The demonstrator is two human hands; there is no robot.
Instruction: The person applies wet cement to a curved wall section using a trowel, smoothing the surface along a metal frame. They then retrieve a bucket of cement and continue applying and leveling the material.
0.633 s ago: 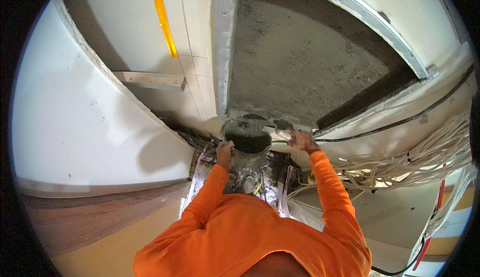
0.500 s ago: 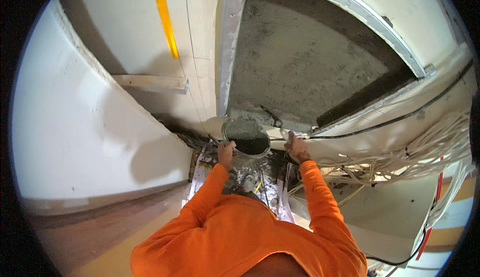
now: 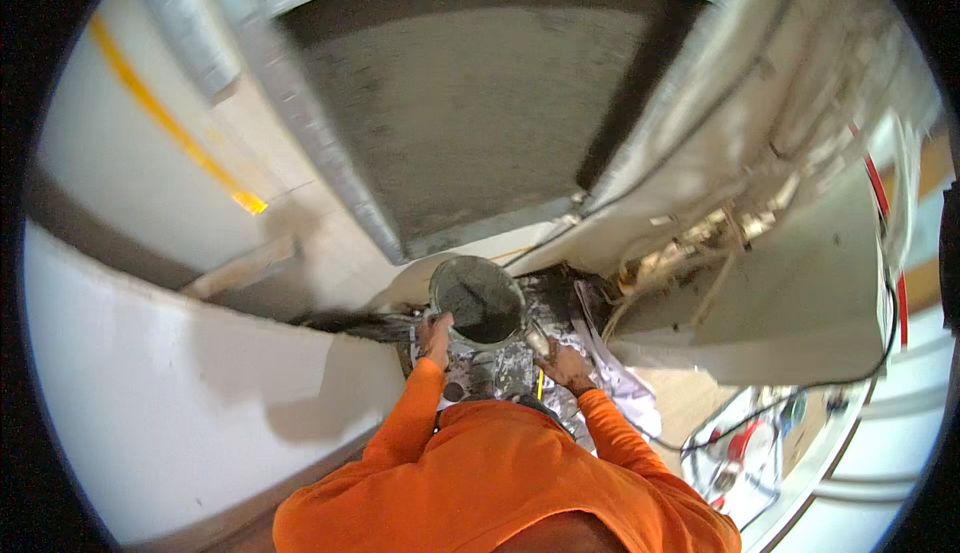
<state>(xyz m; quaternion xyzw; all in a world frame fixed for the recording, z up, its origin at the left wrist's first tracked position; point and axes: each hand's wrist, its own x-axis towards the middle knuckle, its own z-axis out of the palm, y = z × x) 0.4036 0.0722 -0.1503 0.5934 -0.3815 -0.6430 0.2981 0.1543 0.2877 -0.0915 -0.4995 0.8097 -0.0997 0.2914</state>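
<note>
My left hand [image 3: 435, 338] is closed on the near left rim of a round bucket [image 3: 433, 298]. Wet grey mortar [image 3: 470, 288] coats the inside of the bucket, which tilts so that I see into it. In my right hand [image 3: 568, 367] is the pale handle of a trowel [image 3: 538, 339], right beside the bucket's right rim. The trowel's blade is hard to make out and seems to reach over or into the bucket. Beyond the bucket stands a grey mortar-covered panel [image 3: 480, 103] inside a metal frame [image 3: 335, 168].
A white board [image 3: 300, 383] rises close on my left, with a wood piece [image 3: 240, 268] behind it. Loose cables [image 3: 735, 243] and a black cable [image 3: 800, 390] run on the right. A clear bin [image 3: 735, 458] with red items stands at lower right. Splattered sheeting [image 3: 550, 303] lies under the bucket.
The view has swung, blurring the wall. My right hand with the trowel has come down from the panel's lower edge to the bucket's side. My left hand still grips the bucket.
</note>
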